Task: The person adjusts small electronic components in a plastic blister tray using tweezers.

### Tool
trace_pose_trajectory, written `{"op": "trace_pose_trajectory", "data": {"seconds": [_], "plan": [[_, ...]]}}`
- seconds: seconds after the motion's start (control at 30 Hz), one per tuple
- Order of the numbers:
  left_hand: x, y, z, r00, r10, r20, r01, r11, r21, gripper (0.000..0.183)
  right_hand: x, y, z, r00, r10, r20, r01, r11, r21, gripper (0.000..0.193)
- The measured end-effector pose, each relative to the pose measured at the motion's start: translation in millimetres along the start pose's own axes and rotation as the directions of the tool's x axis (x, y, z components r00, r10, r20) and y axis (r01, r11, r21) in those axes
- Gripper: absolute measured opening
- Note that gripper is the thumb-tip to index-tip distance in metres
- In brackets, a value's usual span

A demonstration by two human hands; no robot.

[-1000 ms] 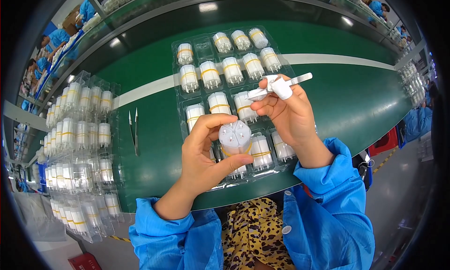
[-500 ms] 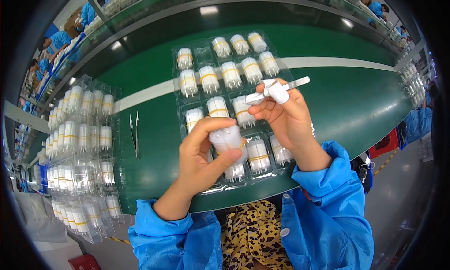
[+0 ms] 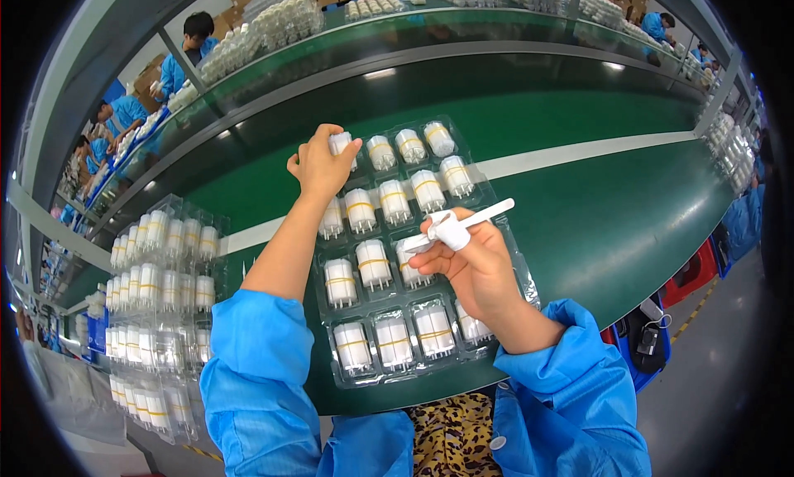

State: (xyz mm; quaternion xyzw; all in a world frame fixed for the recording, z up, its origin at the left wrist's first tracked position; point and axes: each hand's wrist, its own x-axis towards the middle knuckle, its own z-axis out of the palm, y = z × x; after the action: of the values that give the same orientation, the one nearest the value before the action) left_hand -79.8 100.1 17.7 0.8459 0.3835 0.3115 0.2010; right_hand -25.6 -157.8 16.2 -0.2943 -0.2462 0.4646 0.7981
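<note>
A clear plastic tray lies on the green belt, its pockets filled with white cylinders banded in yellow. My left hand reaches to the tray's far left corner, fingers closed on one white cylinder there. My right hand hovers over the tray's right side, holding a white flat stick between thumb and a bandaged forefinger. Both forearms wear blue sleeves.
A stack of filled clear trays stands at my left on the belt. Metal tweezers lie between that stack and my tray. A white stripe runs along the belt. Other people in blue work at the far side.
My left hand has carried the white cylinder from the tray's near middle up to its far left corner. The right hand has stayed over the tray with the stick.
</note>
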Motion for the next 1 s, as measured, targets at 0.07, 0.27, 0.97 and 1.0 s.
{"op": "trace_pose_trajectory", "data": {"seconds": [0.07,0.27,0.97,1.0], "plan": [[6,7,13,0.999,-0.016,0.038,0.001,0.935,0.354,0.047,1,0,-1,1.000,0.003,-0.007,-0.003,1.000,-0.003,0.021],[16,3,41,0.977,0.165,0.136,-0.210,0.861,0.463,0.038,2,0,3,0.999,0.036,0.005,-0.036,0.999,-0.031,0.021],[-149,31,-60,0.952,0.289,-0.102,-0.291,0.750,-0.595,0.044,-5,-9,13,0.989,-0.110,0.093,0.122,0.984,-0.127,0.024],[-159,31,-63,0.949,0.292,-0.116,-0.303,0.752,-0.586,0.043,-6,-11,11,0.985,-0.111,0.135,0.134,0.976,-0.174,0.023]]}}
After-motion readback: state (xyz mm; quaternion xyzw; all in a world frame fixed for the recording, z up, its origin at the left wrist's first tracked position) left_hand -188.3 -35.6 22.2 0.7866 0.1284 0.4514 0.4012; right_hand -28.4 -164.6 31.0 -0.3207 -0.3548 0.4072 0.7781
